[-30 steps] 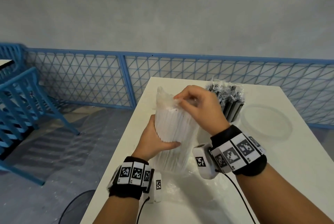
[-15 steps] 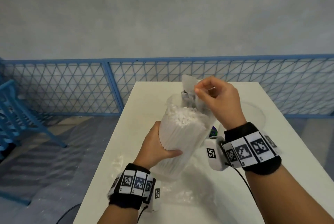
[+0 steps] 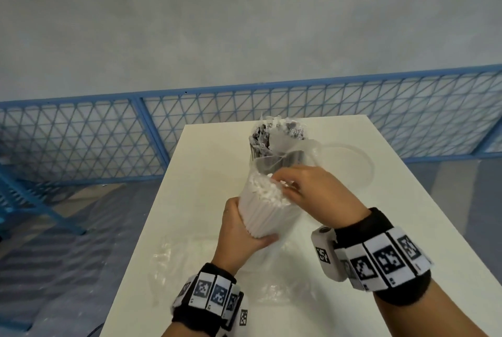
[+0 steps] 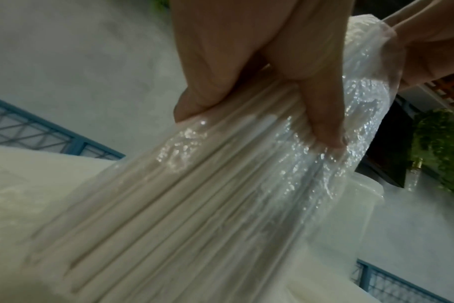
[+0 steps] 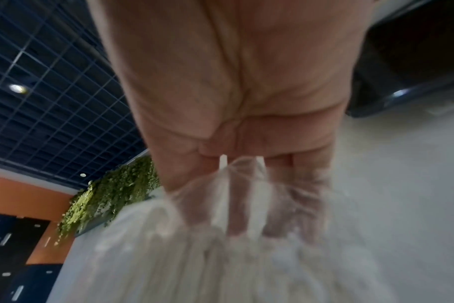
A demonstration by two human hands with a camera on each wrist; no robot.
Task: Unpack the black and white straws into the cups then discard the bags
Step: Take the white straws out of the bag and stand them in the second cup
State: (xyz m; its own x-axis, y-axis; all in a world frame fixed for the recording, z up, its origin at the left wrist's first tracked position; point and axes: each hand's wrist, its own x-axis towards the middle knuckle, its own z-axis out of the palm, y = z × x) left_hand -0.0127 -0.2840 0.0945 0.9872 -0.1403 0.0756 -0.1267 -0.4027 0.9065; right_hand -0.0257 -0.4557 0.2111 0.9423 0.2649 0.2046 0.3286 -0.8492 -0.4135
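Observation:
A bundle of white straws [image 3: 264,210] stands tilted in an open clear bag [image 3: 304,154] on the white table [image 3: 195,195]. My left hand [image 3: 251,233] grips the bundle's lower half through the plastic, with thumb and fingers wrapped round the white straws [image 4: 194,194]. My right hand [image 3: 289,187] is at the bag's mouth, fingers curled onto the straw tops. In the right wrist view its fingers [image 5: 246,205] show through the bag's film [image 5: 285,256]. Black straws [image 3: 271,138] in their own bag stand just behind.
A clear round container [image 3: 364,165] lies on the table to the right of the bundles. Crumpled clear plastic [image 3: 171,263] lies near my left wrist. A blue mesh fence [image 3: 81,141] runs behind the table, whose left edge is close to my left arm.
My right hand held the bag's top flap up and has come down onto the straw tops. The bag mouth now stands open. My left hand keeps its grip.

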